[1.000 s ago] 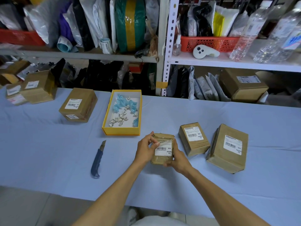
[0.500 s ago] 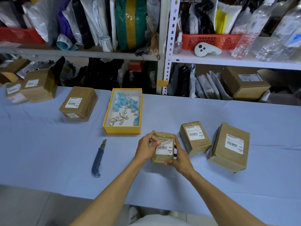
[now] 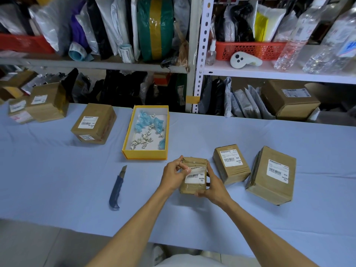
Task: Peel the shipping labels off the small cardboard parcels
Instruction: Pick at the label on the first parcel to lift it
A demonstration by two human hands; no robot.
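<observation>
A small brown parcel (image 3: pixel 192 186) sits in front of me on the blue table cloth. Its white shipping label (image 3: pixel 195 176) is partly lifted at the top left. My left hand (image 3: pixel 173 175) pinches that lifted corner between thumb and fingers. My right hand (image 3: pixel 213 186) grips the parcel's right side and lower edge. Two more labelled parcels lie to the right: a small one (image 3: pixel 231 164) and a larger one (image 3: pixel 271 175). Another labelled parcel (image 3: pixel 94 123) lies at the far left.
A yellow box (image 3: pixel 146 154) holding crumpled label scraps stands behind the parcel. A blue utility knife (image 3: pixel 117 188) lies to the left. More parcels (image 3: pixel 40 103) are stacked at the far left corner. Shelves with bags, bottles and a red basket (image 3: pixel 250 50) rise behind the table.
The label's top left corner has peeled further down the parcel as my left hand pulled it. My right hand has kept its hold.
</observation>
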